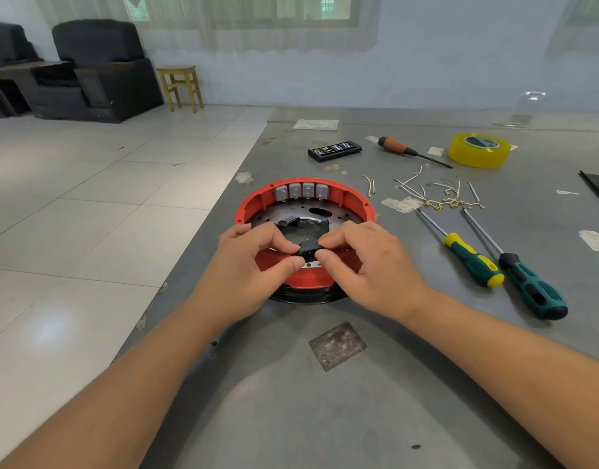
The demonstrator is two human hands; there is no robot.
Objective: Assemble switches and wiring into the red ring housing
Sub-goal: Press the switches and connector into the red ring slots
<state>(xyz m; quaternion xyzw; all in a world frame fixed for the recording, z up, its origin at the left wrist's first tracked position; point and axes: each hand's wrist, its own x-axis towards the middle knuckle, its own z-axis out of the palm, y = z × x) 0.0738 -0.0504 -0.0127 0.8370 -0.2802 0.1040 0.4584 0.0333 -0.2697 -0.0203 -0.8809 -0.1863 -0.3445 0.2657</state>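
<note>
Red ring housing (359, 201), grey switches (301, 191), yellow tape roll (477, 152).

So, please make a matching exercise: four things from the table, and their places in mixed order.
Things:
1. black switch
2. grey switches
3. tape roll
4. wires

Places:
A. at the far right of the table
B. in the ring's far wall
C. pinched between both hands
D. loose, beyond the screwdriver tips

Pairs: 1-C, 2-B, 3-A, 4-D

Fingertips hide most of the small black switch (307, 249) (its terminals barely show); near ring wall covered
</note>
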